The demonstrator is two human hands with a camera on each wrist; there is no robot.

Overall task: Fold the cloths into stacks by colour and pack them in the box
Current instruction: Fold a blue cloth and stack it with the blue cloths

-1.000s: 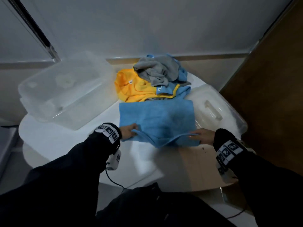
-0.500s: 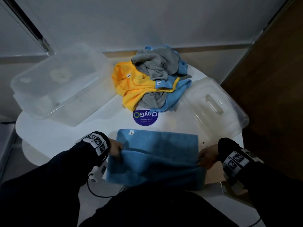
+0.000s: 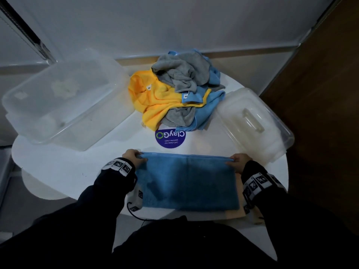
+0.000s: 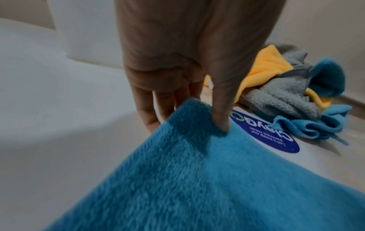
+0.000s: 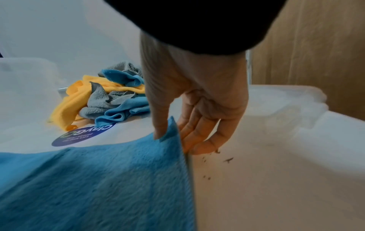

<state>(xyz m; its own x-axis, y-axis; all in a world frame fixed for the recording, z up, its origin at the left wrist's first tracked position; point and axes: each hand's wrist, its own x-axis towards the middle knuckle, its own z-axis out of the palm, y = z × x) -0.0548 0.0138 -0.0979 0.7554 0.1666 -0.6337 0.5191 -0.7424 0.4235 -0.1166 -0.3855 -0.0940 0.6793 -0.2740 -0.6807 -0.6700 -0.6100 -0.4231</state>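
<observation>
A blue cloth [image 3: 186, 181] lies folded in half at the near edge of the white table [image 3: 58, 167]. My left hand [image 3: 134, 157] pinches its far left corner [image 4: 195, 112] between thumb and fingers. My right hand [image 3: 238, 160] pinches the far right corner [image 5: 170, 129] the same way. Behind it sits a loose heap of yellow [image 3: 155, 101], grey [image 3: 180, 72] and blue cloths [image 3: 209, 109]. The clear plastic box [image 3: 62, 100] stands open at the back left.
The box's clear lid [image 3: 254, 125] with its handle lies at the right edge of the table. A round purple sticker [image 3: 170, 138] marks the table between the heap and the folded cloth. A wooden panel [image 3: 320, 94] rises on the right.
Both hands pulled the blue cloth off the heap toward me, then carried its near edge forward over the far edge, so it now lies folded in half.
</observation>
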